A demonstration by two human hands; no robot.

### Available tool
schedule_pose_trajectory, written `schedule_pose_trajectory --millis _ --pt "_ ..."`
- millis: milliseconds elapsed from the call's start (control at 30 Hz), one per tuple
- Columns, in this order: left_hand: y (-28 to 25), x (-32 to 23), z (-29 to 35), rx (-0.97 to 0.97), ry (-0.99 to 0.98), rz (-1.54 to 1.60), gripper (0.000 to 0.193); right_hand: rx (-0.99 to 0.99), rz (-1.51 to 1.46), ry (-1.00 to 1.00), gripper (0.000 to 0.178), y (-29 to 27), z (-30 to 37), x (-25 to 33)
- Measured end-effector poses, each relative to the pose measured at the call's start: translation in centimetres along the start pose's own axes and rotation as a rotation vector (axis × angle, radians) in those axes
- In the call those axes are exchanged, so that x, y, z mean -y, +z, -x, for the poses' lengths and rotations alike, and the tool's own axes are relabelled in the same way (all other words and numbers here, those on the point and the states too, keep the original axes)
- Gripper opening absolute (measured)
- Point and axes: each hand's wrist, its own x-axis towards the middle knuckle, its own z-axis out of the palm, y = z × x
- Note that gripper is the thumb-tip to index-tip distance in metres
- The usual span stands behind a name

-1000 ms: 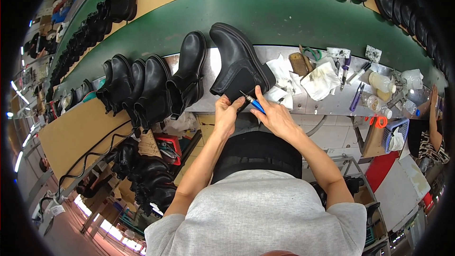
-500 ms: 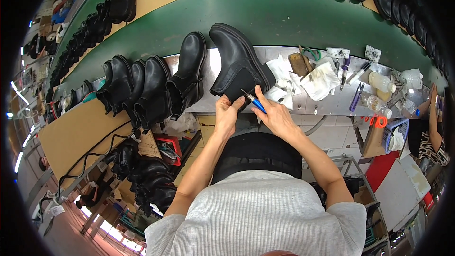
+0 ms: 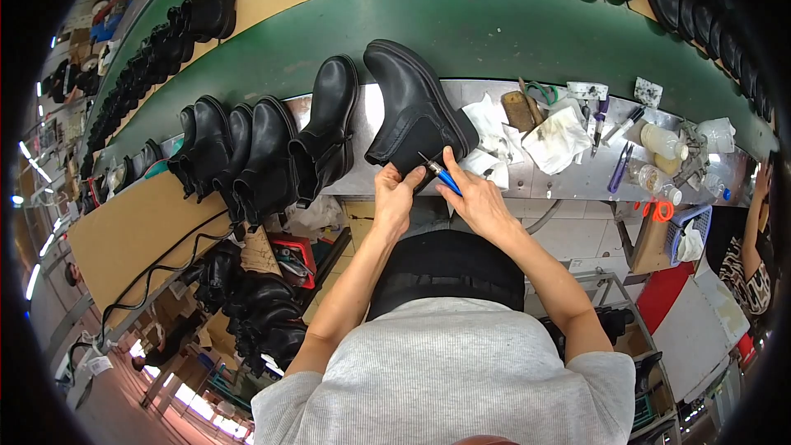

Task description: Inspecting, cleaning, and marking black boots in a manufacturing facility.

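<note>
Black leather ankle boot point(image 3: 412, 107) lies on side at frame centre on grey metal desk point(image 3: 568, 185). Left hand point(image 3: 395, 198) grips boot's opening. Right hand point(image 3: 478, 202) pinches blue-handled tool point(image 3: 441, 175), tip touching boot. Judgement: brace boot firmly, use short controlled strokes.

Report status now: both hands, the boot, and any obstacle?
Left hand grips boot at its opening. Right hand holds blue tool, tip on boot. White cloths lie close beside.
</note>
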Motion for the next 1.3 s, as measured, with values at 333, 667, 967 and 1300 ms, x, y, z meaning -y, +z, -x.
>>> schedule_pose_trajectory --millis 333,667,967,1300 --pt "0.1 -0.1 0.1 -0.003 -0.003 -0.015 0.018 0.043 -0.008 0.003 0.071 0.3 0.1 -1.0" --pt "0.4 -0.6 0.2 0.004 -0.003 -0.034 0.017 0.049 -0.009 0.010 0.071 0.1 0.1 -0.7" --pt "0.3 -0.4 0.1 0.007 0.009 -0.029 0.018 0.071 -0.003 0.005 0.071 0.3 0.0 -0.6" --pt "-0.1 -0.1 -0.3 0.032 -0.010 -0.031 0.017 0.072 -0.042 0.010 0.070 -0.4 0.2 -0.4"
